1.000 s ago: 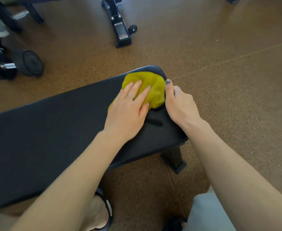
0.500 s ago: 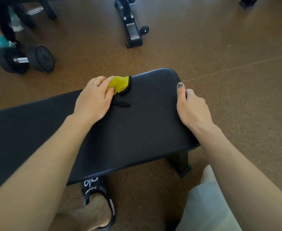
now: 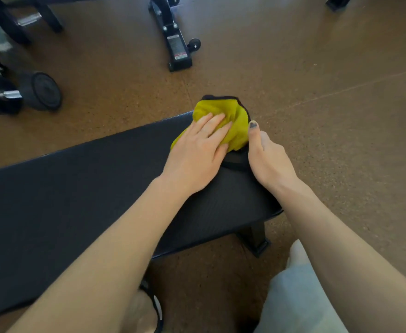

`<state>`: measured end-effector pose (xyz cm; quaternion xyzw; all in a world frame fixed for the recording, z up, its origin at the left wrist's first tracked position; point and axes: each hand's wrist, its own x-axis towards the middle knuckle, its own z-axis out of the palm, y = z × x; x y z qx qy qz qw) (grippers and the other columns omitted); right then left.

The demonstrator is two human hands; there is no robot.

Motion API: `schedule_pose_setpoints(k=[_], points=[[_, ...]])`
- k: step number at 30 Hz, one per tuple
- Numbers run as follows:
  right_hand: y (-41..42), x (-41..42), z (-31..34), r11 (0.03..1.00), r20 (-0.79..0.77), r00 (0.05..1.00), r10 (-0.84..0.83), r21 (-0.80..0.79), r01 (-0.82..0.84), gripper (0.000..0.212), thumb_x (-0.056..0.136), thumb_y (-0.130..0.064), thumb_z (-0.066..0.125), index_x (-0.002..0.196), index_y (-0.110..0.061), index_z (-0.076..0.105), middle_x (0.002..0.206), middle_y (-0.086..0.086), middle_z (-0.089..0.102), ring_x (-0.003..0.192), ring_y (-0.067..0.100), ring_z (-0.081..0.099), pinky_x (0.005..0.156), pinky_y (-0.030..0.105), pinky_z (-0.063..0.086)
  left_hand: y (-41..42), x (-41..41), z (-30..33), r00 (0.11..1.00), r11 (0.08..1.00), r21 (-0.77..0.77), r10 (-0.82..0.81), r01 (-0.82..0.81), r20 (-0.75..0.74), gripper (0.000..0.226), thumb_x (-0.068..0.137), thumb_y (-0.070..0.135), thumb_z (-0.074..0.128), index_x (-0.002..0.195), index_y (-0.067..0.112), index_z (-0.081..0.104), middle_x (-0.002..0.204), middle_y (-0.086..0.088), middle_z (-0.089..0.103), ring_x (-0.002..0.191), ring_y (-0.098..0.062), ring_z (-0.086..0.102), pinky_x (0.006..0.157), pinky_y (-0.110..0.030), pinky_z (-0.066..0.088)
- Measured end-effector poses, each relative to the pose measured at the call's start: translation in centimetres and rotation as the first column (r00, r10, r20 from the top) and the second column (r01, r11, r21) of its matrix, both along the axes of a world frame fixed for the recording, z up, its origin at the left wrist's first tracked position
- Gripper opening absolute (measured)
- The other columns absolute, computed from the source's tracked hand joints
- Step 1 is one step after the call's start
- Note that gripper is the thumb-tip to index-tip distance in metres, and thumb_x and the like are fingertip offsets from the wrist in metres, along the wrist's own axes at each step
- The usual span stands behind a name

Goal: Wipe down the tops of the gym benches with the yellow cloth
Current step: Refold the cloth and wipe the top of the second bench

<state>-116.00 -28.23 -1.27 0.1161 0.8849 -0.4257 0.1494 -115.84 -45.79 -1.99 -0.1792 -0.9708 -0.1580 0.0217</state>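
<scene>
A black padded gym bench runs from the lower left to the centre right. The yellow cloth lies bunched on its far right end. My left hand lies flat on the cloth with straight fingers and presses it onto the pad. My right hand rests on the bench's right edge beside the cloth, thumb on top and fingers curled over the side.
A black dumbbell lies on the brown floor at the left. The foot of another black machine frame with a small wheel stands behind the bench. My sandalled foot and pale trouser leg are below the bench.
My left hand has slid the cloth back to the right, from mid-bench to the bench's far right end next to my right hand. The right hand has stayed on the edge.
</scene>
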Motion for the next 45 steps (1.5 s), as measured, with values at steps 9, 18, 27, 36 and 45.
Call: schedule_pose_setpoints(k=[9,18,27,36,45], points=[[-0.5,-0.8,-0.3,0.998,-0.031,0.999,-0.013,0.063,0.015,0.066,0.101,-0.068,0.014,0.108,-0.018,0.056,0.087,-0.003,0.055,0.081,0.016,0.055,0.078,0.038,0.036,0.5,-0.4,0.0,0.996,0.996,-0.044,-0.08,0.081,0.033,0.056,0.103,0.044,0.029,0.155,0.029,0.043,0.166,-0.003,0.033,0.155,-0.027,0.024,0.127,-0.046,0.02],[0.3,0.0,0.3,0.992,0.066,0.994,-0.087,-0.083,0.092,0.087,0.096,-0.075,0.008,0.142,-0.018,0.055,0.136,0.017,0.06,0.125,0.035,0.055,0.101,0.041,0.036,2.5,2.1,0.5,0.99,0.991,-0.013,-0.133,0.134,0.036,0.048,0.105,0.038,0.04,0.148,0.022,0.054,0.164,-0.004,0.037,0.155,-0.027,0.024,0.128,-0.047,0.017],[0.5,0.2,-0.1,0.991,-0.004,0.996,-0.093,-0.099,0.092,0.077,0.098,-0.072,0.009,0.139,-0.026,0.054,0.129,0.012,0.061,0.111,0.028,0.053,0.092,0.04,0.034,0.9,-2.0,-0.4,0.985,0.983,-0.054,-0.174,0.175,0.007,0.049,0.104,0.04,0.039,0.148,0.023,0.054,0.161,-0.007,0.042,0.151,-0.032,0.034,0.123,-0.05,0.028],[-0.4,0.6,-0.4,0.997,-0.05,0.999,-0.017,0.069,0.021,0.07,0.097,-0.074,0.014,0.125,-0.024,0.054,0.114,0.012,0.064,0.102,0.034,0.058,0.082,0.04,0.038,-1.0,6.0,-0.2,0.991,0.991,-0.021,-0.132,0.132,0.02,0.05,0.105,0.041,0.037,0.152,0.027,0.048,0.165,-0.002,0.034,0.155,-0.026,0.024,0.127,-0.047,0.022],[-0.6,0.6,-0.3,0.993,-0.024,0.999,-0.028,0.11,0.03,0.074,0.095,-0.077,0.012,0.127,-0.022,0.052,0.107,0.006,0.062,0.095,0.029,0.057,0.082,0.043,0.044,-7.0,-4.7,0.7,0.981,0.992,0.017,0.123,-0.127,0.153,0.045,0.105,0.042,0.038,0.145,0.029,0.054,0.148,-0.004,0.05,0.137,-0.03,0.047,0.111,-0.044,0.041]])
